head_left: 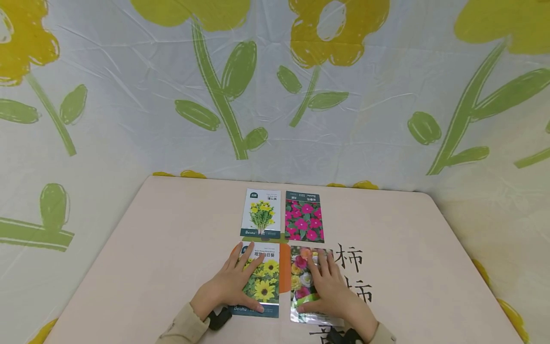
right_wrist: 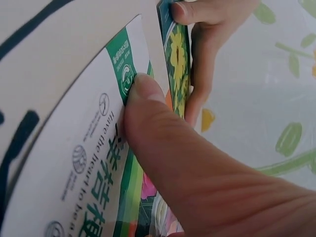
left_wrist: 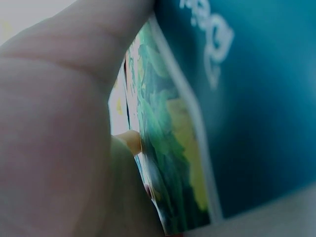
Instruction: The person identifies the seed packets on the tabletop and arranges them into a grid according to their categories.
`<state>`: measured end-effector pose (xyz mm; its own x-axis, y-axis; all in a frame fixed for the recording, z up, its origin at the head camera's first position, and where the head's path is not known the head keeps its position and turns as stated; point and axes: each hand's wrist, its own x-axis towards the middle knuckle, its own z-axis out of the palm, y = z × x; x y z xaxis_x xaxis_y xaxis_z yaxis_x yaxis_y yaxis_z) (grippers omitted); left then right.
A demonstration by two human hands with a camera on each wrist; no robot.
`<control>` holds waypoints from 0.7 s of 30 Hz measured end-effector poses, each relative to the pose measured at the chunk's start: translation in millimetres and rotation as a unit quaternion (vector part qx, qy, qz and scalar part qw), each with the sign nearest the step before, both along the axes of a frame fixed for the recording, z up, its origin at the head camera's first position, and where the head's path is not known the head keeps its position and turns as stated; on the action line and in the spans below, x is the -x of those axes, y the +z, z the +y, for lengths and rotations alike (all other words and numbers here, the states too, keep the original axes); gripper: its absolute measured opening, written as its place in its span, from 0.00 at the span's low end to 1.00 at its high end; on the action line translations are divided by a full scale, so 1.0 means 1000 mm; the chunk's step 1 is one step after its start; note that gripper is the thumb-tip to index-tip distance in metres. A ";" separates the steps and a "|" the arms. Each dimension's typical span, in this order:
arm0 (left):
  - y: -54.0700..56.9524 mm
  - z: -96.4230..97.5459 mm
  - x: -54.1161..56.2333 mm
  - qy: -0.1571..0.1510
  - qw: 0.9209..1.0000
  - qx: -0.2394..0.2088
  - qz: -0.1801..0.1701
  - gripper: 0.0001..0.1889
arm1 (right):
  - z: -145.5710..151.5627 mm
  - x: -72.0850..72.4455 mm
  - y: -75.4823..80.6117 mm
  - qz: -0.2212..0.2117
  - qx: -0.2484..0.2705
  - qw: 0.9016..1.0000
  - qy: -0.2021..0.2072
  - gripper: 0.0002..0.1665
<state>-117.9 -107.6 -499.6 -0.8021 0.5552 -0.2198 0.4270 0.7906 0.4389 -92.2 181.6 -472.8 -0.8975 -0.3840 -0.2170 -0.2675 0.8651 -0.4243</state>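
Observation:
My left hand (head_left: 229, 286) rests with spread fingers on a seed packet (head_left: 265, 282) printed with yellow sunflower-like blooms. Its thumb lies across the dark teal band (left_wrist: 266, 128) at the packet's lower edge. To the right, my right hand (head_left: 333, 294) lies over a second seed packet (head_left: 299, 274) showing red, yellow and white flowers, fingers extended and covering part of the print. In the right wrist view its thumb (right_wrist: 168, 133) touches the green stripe by the white lower part (right_wrist: 74, 148). Both packets lie side by side on the table.
Behind them lie a white packet (head_left: 261, 215) with a yellow bouquet and a dark-topped packet (head_left: 304, 217) with pink flowers. The pale tabletop (head_left: 172, 229) carries black characters (head_left: 350, 258) and an orange print (head_left: 285, 267). A flower-patterned cloth (head_left: 142, 134) hangs around the table.

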 end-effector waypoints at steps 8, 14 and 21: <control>0.001 0.000 0.000 0.001 1.000 -0.004 0.001 0.64 | -0.003 0.002 -0.004 0.001 -0.007 1.000 -0.001 0.77; 0.001 -0.001 0.000 0.003 1.000 0.002 0.000 0.64 | -0.004 0.003 -0.004 0.002 -0.010 1.000 -0.001 0.77; 0.001 -0.001 0.000 0.002 1.000 0.002 0.000 0.65 | -0.005 0.003 -0.006 0.008 -0.002 1.000 0.001 0.76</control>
<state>-118.0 -108.2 -499.1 -0.8040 0.5517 -0.2220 0.4241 0.7935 0.4364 -95.1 177.0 -478.4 -0.9005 -0.3845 -0.2033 -0.2759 0.8664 -0.4163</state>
